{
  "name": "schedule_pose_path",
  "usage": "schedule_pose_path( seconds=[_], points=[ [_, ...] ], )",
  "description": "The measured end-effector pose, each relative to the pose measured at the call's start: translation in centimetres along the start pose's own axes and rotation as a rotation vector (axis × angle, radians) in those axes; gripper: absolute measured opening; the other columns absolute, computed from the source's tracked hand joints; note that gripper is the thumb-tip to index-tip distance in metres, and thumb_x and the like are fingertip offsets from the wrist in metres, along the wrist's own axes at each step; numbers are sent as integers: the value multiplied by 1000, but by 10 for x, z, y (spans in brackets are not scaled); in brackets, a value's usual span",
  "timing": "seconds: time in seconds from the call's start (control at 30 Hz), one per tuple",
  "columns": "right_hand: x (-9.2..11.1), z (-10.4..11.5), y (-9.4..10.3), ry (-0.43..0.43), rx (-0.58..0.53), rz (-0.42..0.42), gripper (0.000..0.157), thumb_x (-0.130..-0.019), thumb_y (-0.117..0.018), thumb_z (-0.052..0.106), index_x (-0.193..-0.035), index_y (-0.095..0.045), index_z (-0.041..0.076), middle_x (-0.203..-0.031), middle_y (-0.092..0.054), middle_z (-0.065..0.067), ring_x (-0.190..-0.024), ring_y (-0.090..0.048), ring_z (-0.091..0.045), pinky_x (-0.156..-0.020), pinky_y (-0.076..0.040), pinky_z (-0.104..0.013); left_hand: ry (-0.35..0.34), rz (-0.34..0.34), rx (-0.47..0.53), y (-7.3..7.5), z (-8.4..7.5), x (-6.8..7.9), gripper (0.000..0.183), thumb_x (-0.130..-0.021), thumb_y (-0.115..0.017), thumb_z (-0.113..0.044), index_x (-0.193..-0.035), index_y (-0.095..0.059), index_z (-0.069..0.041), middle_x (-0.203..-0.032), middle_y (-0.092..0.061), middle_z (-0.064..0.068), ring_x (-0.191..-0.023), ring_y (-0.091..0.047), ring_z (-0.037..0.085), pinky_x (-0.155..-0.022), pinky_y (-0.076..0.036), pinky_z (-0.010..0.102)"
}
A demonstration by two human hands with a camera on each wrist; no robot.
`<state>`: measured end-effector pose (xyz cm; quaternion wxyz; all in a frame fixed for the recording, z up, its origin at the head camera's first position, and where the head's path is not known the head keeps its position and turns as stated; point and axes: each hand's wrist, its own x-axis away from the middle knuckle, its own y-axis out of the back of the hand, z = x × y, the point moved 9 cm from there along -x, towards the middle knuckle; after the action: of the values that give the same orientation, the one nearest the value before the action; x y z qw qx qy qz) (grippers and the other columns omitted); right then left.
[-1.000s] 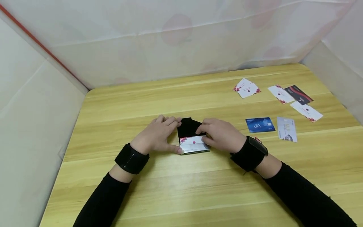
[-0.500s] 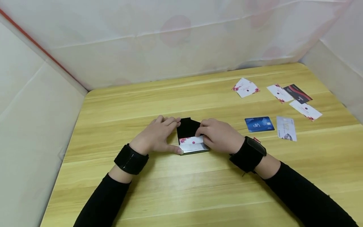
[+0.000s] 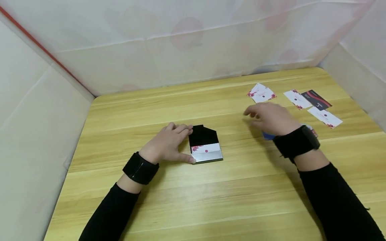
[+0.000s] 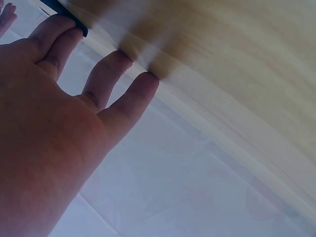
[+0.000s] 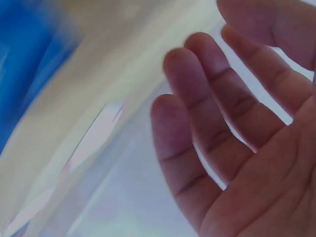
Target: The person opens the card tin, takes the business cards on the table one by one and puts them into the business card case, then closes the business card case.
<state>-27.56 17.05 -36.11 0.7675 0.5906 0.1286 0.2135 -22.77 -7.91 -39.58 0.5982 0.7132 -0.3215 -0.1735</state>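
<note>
One flat, rectangular silver-and-black metal card case point(image 3: 205, 135) lies open on the pale wood-grain tabletop point(image 3: 150, 207), just right of the left grip point(image 3: 166, 142), whose thumb and fingers hold its left side. The case's long axis runs front to back alongside that grip, the black half pointing to the far edge. One white card with pink flowers point(image 3: 208, 148) sits crosswise in the near half, flowers toward the left grip. The right grip point(image 3: 268, 115), fingers loosely bent, holds nothing above one partly hidden blue card point(image 3: 267, 136). Beyond it lie two overlapping white floral cards point(image 3: 261, 93); farther right, two more white floral cards point(image 3: 325, 117) and one black card with red stripes point(image 3: 316, 99).
</note>
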Motion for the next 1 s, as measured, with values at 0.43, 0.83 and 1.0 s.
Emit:
schedule_pose_path(
  seconds=[0.43, 0.83, 1.0],
  points=[
    [11, -69, -7, -258, -113, 143, 40, -81, -74, 26, -116, -63, 12, -101, -62, -11, -87, -56, -26, -74, -46, -47, 12, -5, 1, -1, 2, 10, 107, -65, -52, -85, -145, -39, -14, -149, -31, -6, -114, -34, 24, -100, -31, 47],
    [-12, -26, -18, -123, 20, 58, 27, -87, -68, 29, -107, -66, 12, -86, -64, -3, -77, -57, -20, -69, -47, -43, 9, -9, -2, 3, 3, 14, 107, -66, -52, -84, -144, -40, -13, -149, -31, -5, -114, -35, 25, -99, -32, 48],
    [-14, -13, -23, -98, 50, 35, 24, -92, -61, 30, -109, -63, 13, -74, -59, -1, -64, -52, -18, -57, -44, -38, 17, 1, -5, 1, 1, 14, 107, -66, -51, -85, -145, -39, -13, -149, -30, -5, -114, -34, 24, -99, -31, 48]
  ],
)
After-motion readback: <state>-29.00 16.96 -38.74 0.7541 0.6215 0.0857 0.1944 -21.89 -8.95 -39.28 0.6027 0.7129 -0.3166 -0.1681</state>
